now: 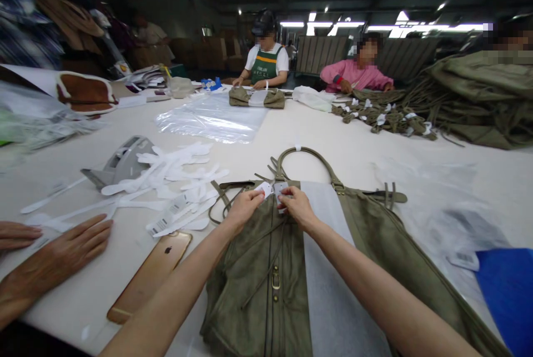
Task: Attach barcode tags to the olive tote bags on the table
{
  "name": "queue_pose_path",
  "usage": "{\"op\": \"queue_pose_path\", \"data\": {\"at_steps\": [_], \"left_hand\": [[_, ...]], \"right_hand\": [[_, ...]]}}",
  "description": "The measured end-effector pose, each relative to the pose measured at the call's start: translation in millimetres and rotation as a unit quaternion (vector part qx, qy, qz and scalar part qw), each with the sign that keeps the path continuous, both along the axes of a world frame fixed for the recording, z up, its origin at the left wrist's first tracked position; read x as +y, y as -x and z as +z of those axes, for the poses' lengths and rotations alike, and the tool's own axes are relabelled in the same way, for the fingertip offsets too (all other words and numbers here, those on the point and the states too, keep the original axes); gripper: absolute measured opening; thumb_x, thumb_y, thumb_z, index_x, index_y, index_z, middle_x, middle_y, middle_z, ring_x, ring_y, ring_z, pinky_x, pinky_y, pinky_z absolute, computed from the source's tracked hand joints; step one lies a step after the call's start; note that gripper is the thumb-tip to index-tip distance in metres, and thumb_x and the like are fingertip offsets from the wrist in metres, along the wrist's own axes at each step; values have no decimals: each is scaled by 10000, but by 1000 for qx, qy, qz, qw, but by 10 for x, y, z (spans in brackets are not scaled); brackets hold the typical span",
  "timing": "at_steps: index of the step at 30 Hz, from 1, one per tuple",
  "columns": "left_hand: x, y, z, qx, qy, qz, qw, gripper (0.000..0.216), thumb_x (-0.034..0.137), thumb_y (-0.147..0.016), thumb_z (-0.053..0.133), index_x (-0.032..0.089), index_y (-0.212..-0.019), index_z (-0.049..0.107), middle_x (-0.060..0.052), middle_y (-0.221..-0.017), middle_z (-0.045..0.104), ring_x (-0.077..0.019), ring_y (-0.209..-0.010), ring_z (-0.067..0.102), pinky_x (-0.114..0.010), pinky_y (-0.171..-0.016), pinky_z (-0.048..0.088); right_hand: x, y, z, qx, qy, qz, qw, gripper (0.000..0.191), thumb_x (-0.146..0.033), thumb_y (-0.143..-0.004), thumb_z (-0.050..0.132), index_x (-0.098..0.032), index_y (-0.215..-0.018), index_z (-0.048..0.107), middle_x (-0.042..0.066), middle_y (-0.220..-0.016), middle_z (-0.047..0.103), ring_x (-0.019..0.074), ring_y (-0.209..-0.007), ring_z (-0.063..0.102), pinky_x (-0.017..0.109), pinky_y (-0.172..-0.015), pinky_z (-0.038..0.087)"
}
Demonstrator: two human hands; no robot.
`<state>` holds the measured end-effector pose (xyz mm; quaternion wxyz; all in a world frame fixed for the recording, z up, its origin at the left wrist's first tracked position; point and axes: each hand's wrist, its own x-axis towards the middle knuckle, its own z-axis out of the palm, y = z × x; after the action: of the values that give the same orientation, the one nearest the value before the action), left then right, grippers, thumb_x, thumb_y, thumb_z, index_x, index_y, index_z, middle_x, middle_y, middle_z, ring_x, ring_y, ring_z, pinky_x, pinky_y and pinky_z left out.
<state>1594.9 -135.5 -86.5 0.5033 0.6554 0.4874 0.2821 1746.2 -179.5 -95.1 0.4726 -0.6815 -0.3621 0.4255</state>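
An olive-green handbag [287, 257] lies on the table before me, its looped handle [316, 151] standing up at the far side. A strip of white paper [322, 246] runs down its front, beside a brass buckle. My left hand [246, 206] pinches a white hang tag [264, 188] near the handle's left base. Right beside it, my right hand [296, 206] is closed on a greyish tag [281, 187], fingers pressed against its face. Thin cords hang from the bag around both hands. The tags' print is too small to read.
A gold phone [150, 276], white paper strips [179, 171] and a grey tape dispenser [125, 160] lie left. Another person's hands [62, 257] rest at the left edge. Clear plastic bags [212, 115], piled olive bags [487, 93] and two people stand beyond; blue material [506, 290] lies right.
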Motion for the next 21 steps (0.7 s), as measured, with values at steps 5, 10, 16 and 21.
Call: {"op": "queue_pose_path", "data": {"at_steps": [5,10,16,21], "left_hand": [[-424,266,167,161,-148,-64,974,382,350,-786,475,155,-1082,618,-67,-1095,618,-212,-1035,521,-325,-923,381],[-799,337,153,260,-245,-146,923,412,297,-798,497,159,-1184,540,-92,-1131,569,-221,-1039,487,-362,-927,391],[-993,207,146,361,-340,-195,846,292,200,-793,490,146,-1067,574,-129,-1262,441,-243,-1167,395,-381,-955,360],[-730,-302,66,427,-477,-224,735,314,87,-791,380,98,-1080,503,-172,-1153,485,-265,-1043,452,-400,-822,387]], "right_hand": [[-120,-89,-21,-86,12,49,995,22,-156,-731,508,-156,-741,528,-8,-606,590,112,-556,592,195,-502,427],[-351,-260,158,-194,21,81,977,79,-151,-753,492,-155,-766,570,7,-599,618,126,-614,601,218,-601,436],[-817,-696,373,-342,35,110,932,92,-158,-740,541,-149,-779,624,48,-754,639,165,-761,588,259,-749,387],[-1210,-812,384,-399,48,137,906,131,-169,-765,511,-139,-806,632,47,-712,627,159,-707,581,246,-697,383]]}}
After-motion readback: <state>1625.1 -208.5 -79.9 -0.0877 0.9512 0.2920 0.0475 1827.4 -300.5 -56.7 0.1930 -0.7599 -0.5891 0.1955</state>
